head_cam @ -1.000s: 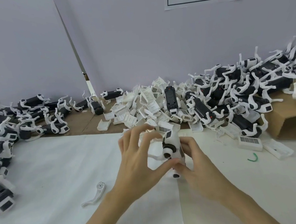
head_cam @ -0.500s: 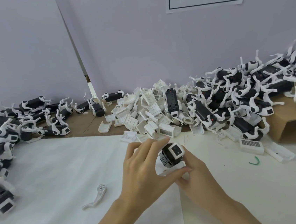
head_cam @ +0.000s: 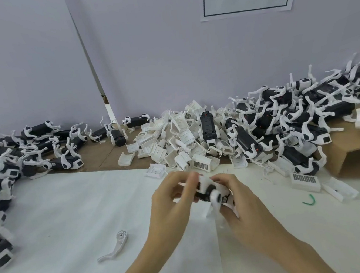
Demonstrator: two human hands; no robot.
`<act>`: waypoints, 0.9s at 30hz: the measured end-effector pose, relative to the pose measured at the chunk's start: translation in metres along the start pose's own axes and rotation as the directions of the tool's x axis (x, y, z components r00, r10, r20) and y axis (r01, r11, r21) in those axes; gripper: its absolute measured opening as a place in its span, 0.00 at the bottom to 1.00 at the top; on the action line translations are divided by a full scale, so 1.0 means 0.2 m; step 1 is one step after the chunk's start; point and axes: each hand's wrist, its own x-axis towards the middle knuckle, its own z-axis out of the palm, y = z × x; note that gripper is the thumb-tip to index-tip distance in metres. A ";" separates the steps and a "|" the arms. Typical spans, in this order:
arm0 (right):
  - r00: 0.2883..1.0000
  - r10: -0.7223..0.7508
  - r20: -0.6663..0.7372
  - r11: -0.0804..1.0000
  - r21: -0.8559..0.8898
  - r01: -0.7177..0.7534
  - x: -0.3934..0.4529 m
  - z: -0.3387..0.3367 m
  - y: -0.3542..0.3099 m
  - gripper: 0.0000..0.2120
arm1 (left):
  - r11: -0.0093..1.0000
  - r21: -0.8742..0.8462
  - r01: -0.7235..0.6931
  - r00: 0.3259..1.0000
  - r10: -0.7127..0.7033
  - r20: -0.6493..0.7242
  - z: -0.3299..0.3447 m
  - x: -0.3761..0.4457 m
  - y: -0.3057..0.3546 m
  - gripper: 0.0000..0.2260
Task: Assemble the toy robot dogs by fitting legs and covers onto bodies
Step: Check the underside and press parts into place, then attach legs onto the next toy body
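Held just above the white worktop (head_cam: 60,215), near its middle: one toy dog body (head_cam: 211,192), black with white parts, gripped between both hands. Left hand (head_cam: 170,204) curled round the body's left end, its fingers (head_cam: 190,183) blurred, so exactly what they pinch cannot be told. Right hand (head_cam: 236,199) wrapped round the right end, thumb close by a round white leg joint (head_cam: 215,197). Probably mid-fit of a leg or cover; hard to say which. Risk of a thin white leg bending or snapping if pressed off-axis, since the hub looks to need square seating on its peg. Risk too of the body twisting out of the grip, given small smooth plastic and force from both sides. Lying loose on the worktop well to the left: a spare leg (head_cam: 115,246), easy to brush aside with a forearm. Further back, a heap of white covers (head_cam: 175,141) and piles of legged dogs (head_cam: 295,119) stacked loosely; liable to slide or tangle if reached into carelessly.
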 end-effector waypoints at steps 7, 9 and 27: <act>0.988 0.147 -0.049 0.931 0.345 -0.121 0.02 -0.02 -0.05 0.14 | 0.894 -0.255 0.368 0.927 -0.332 0.174 -0.10 0.07 -0.01 0.21; 0.979 0.195 -0.062 0.913 0.377 -0.157 0.03 -0.03 -0.05 0.17 | 0.907 -0.171 0.385 0.916 -0.352 0.194 -0.10 0.08 -0.03 0.27; 0.998 -0.009 0.069 0.980 0.197 -0.005 0.03 -0.12 0.01 0.29 | 0.972 -0.184 0.144 0.983 -0.119 0.140 -0.10 0.06 -0.13 0.18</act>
